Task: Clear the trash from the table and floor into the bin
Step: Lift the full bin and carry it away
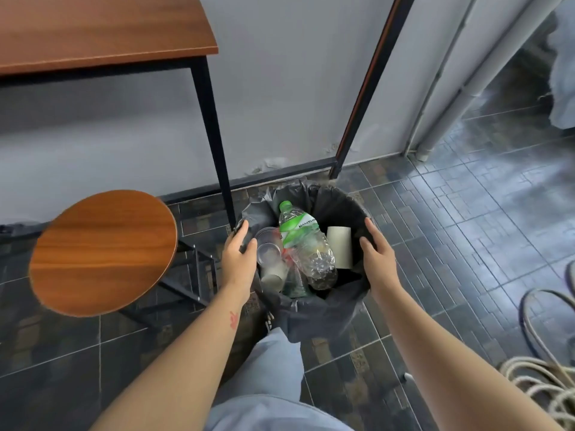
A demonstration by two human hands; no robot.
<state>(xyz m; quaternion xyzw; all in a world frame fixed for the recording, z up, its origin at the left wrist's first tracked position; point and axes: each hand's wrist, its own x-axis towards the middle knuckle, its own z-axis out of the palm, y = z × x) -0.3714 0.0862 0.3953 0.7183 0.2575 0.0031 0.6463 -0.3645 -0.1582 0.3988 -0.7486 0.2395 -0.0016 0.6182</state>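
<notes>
head view: the bin (339, 309), lined with a dark bag, stands on the tiled floor (451, 231) just beside the table (102, 35) leg, and it already holds a clear plastic bottle (306, 244) with a green label, several clear cups (269, 248) and a cardboard tube (339, 245). the left hand (238, 258) grips the rim, its fingers curled over the bag edge; the right hand (378, 248) rests flat on the opposite rim, fingers pressed together (neither holds any trash). the visible table top and floor show no litter, so the clearing looks nearly or fully done, though much of both lies out of frame.
</notes>
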